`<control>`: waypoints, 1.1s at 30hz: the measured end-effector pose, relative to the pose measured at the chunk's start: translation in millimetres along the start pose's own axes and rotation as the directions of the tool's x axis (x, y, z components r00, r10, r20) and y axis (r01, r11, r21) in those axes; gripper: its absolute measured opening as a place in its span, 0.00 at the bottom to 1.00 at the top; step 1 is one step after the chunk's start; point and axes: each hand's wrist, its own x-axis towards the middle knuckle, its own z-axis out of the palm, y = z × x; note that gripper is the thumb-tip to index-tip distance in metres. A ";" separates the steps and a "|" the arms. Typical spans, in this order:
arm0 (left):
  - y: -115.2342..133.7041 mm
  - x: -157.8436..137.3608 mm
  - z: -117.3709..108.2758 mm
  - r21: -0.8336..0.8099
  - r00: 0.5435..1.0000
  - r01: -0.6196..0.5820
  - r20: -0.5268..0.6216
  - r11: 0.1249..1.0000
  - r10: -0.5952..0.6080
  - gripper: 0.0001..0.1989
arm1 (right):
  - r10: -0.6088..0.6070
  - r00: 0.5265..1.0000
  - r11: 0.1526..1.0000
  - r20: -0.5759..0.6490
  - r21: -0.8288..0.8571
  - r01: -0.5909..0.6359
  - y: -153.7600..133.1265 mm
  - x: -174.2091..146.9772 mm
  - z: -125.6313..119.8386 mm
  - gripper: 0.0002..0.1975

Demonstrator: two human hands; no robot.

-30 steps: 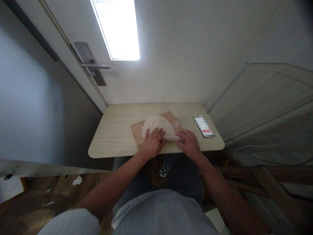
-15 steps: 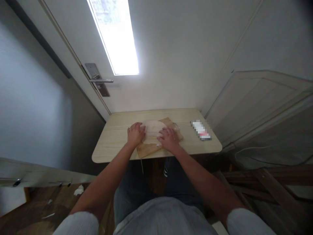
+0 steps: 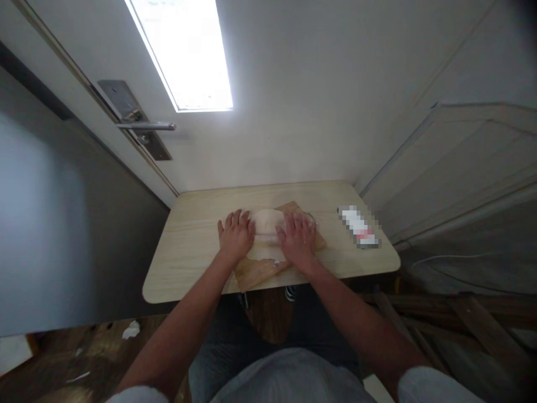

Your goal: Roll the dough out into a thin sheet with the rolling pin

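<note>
A flattened sheet of pale dough (image 3: 268, 219) lies on a wooden cutting board (image 3: 257, 273) set at an angle on the table. Across the dough, between my hands, runs a pale band that looks like a rolling pin (image 3: 267, 238); its ends are hidden under my palms. My left hand (image 3: 237, 234) rests flat at the dough's left side with fingers spread and pointing away from me. On the right side my right hand (image 3: 297, 234) lies palm down, its fingers also stretched out, over the board and the dough's edge.
The light wooden table (image 3: 188, 240) stands against a white door with a metal handle (image 3: 146, 126). A blurred-out white item (image 3: 358, 226) lies at the table's right. A metal ring (image 3: 311, 218) shows at the board's far right corner. Crumpled paper (image 3: 131, 330) is on the floor.
My fingers have straightened and extended forward, away from me, on both sides of the dough. The camera view has shifted slightly closer to the table.
</note>
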 end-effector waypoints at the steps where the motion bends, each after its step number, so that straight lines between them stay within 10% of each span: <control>1: -0.4 2.9 0.1 -0.006 1.000 -0.003 0.011 1.000 0.003 0.25 | 0.004 1.000 1.000 0.000 0.000 -0.004 0.7 3.2 1.2 0.28; 33: -0.2 8.1 -2.0 0.041 0.990 0.079 0.110 0.996 -0.084 0.27 | -0.087 0.983 0.996 0.159 -0.005 0.089 8.7 41.0 2.6 0.29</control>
